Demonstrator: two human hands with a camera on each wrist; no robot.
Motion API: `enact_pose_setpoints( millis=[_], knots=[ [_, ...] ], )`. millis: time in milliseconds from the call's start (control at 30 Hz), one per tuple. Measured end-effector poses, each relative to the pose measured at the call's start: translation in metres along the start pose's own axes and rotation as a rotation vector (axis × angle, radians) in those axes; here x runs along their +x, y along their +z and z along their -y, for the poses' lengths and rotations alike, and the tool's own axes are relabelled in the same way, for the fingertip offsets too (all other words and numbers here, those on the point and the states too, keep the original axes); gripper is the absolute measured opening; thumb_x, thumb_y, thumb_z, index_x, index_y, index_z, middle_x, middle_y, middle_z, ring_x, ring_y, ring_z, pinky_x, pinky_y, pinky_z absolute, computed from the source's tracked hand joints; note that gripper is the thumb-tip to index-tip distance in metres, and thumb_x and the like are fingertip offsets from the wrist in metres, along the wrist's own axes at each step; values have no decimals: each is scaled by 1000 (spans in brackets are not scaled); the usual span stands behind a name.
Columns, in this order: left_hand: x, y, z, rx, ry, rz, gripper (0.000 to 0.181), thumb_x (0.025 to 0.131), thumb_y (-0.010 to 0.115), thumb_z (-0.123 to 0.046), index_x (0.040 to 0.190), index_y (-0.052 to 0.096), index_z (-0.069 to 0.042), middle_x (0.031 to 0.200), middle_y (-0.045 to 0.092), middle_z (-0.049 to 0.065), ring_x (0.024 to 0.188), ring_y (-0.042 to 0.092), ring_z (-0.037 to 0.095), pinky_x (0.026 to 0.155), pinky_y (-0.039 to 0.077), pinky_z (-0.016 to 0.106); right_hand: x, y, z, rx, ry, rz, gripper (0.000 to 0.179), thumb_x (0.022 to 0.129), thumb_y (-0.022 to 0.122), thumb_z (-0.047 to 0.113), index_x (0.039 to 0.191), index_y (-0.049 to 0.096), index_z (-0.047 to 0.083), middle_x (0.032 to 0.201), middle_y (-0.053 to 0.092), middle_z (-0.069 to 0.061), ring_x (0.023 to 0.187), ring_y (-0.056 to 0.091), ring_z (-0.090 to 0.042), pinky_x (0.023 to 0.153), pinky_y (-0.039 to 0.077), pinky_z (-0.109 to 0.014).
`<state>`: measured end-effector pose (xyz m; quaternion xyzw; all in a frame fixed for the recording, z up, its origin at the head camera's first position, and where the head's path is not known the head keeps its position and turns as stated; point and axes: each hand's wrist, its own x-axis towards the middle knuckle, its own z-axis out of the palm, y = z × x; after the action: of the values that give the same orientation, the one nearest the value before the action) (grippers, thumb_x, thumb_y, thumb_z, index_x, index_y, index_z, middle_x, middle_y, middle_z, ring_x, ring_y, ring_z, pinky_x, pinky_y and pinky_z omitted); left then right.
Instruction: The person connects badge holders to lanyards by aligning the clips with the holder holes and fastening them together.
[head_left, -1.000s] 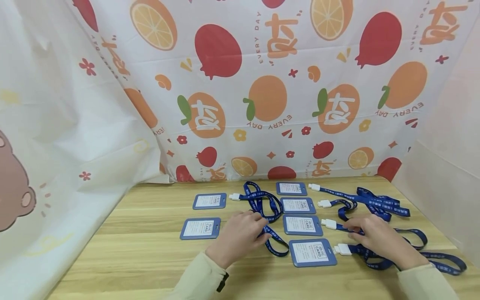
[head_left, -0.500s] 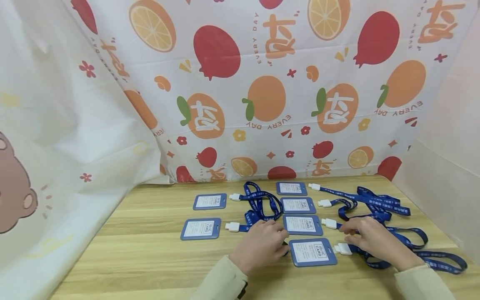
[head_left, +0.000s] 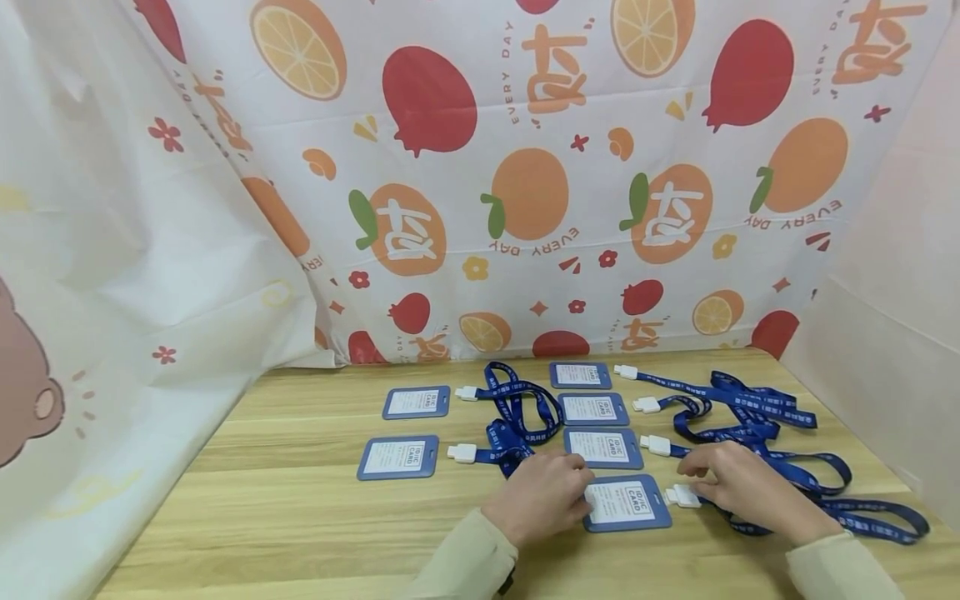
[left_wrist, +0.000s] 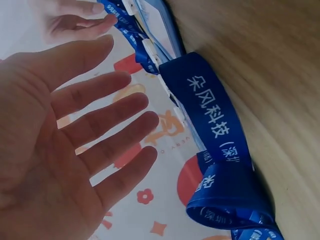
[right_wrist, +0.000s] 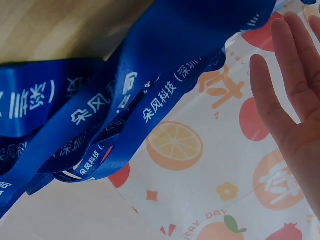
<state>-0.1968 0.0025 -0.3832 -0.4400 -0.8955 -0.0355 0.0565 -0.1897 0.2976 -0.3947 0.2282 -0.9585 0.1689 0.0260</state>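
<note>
Just left of the front card holder point(head_left: 627, 502), a blue badge frame with a white ID card, is my left hand point(head_left: 542, 498). Its fingertips overlap the holder's left edge; whether they touch cannot be told. Straight, spread fingers show in the left wrist view, beside a blue printed lanyard point(left_wrist: 212, 112). My right hand point(head_left: 750, 490) hovers or rests over the front right lanyard point(head_left: 873, 518), near its white clip point(head_left: 682, 496). In the right wrist view its fingers are extended, with nothing between them, and lanyard straps point(right_wrist: 165, 100) loop at the left.
Several more card holders lie flat in columns, including one at the left point(head_left: 397, 457) and one behind point(head_left: 603, 447). Other lanyards with white clips, such as the back left one point(head_left: 517, 400) and back right one point(head_left: 750, 398), lie beside them. A fruit-print cloth point(head_left: 528, 275) hangs behind the wooden table point(head_left: 247, 500).
My left hand has moved right, from the left lanyard to the front card holder, uncovering that lanyard's white clip. The right hand has stayed nearly in place, its fingers shifting slightly.
</note>
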Motion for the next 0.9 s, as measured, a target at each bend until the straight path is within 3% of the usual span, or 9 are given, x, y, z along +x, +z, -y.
enact_pose_setpoints(
  millis=[233,667,900],
  knots=[
    [4,5,3,-10,24,34,22,90,80,-27,109,78,-16,111,72,-4,98,66,7,84,52,21,3,4,3,-12,5,42,20,79,82,-2,95,78,11,100,73,-2,103,67,-36,86,54,-57],
    [8,12,3,7,2,65,28,86,84,-30,112,79,-20,110,71,-6,98,64,7,92,51,24,2,9,1,-45,-15,51,21,79,85,6,97,77,12,102,72,-1,99,67,-32,84,55,-55],
    [8,16,5,-12,0,95,32,83,86,-31,112,78,-20,111,71,-6,100,63,7,95,49,25,3,14,3,-25,42,84,18,80,83,3,91,76,15,104,72,-3,102,66,-33,88,54,-57]
  ],
)
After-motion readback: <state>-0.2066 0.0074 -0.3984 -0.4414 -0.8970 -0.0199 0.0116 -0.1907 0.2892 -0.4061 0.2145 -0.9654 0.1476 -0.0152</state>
